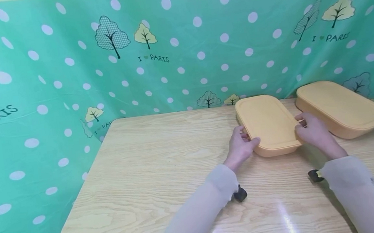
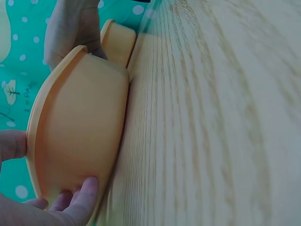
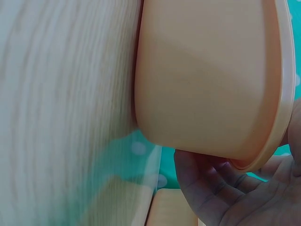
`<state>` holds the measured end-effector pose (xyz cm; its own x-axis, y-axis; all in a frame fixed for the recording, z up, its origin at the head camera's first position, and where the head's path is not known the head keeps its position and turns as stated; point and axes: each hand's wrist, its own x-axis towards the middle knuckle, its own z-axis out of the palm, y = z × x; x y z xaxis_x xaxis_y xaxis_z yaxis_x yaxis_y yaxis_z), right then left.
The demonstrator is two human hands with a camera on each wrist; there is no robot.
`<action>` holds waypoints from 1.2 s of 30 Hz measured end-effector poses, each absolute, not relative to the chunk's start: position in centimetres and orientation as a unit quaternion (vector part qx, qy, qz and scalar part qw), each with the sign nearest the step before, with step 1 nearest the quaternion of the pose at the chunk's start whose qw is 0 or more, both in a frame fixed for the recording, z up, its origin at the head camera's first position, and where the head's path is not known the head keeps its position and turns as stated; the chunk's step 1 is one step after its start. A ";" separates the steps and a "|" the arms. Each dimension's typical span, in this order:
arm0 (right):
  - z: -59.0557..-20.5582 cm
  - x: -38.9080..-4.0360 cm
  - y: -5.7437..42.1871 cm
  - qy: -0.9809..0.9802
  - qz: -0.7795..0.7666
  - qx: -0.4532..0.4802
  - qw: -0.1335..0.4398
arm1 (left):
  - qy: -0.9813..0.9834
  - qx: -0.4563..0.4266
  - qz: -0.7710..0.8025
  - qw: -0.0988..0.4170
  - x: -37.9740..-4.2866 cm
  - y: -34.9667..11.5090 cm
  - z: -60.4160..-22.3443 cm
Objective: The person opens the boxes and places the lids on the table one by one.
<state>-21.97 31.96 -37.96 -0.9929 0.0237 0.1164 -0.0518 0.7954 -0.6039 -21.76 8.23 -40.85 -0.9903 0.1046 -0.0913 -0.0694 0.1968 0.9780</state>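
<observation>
A pale orange lidded storage box [image 1: 269, 122] is on the wooden table, its flat lid on top. My left hand [image 1: 240, 147] grips its left side near the front corner. In the left wrist view that hand's thumb lies at the lid's rim and its fingertips [image 2: 89, 188] press the side wall. On the opposite side my right hand [image 1: 311, 132] holds the box, thumb by the lid edge and fingers [image 3: 200, 179] against the wall. A second matching lidded box [image 1: 343, 106] stands just to the right, behind the right hand, touched by neither hand as far as I can see.
A green dotted curtain [image 1: 199, 42] hangs behind the table and along both sides. The wooden table [image 1: 144, 167] stretches left and toward the front. Small black devices [image 1: 240, 194] are at the undersides of both wrists.
</observation>
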 end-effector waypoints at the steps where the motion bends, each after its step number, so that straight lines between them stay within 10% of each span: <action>1: -38.0 -22.0 31.9 -0.945 0.321 0.007 0.058 | 0.771 0.011 0.633 0.069 -21.8 8.2 -40.8; 36: -37.8 -21.9 31.2 -0.943 0.331 0.007 0.034 | 0.764 -0.011 0.641 0.072 -21.6 7.6 -40.6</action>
<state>-21.89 31.25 -37.79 -0.9976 0.0084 0.0683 -0.0361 0.7801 -0.6246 -21.62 7.62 -40.56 -0.9893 0.0753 -0.1251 -0.1100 0.1792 0.9776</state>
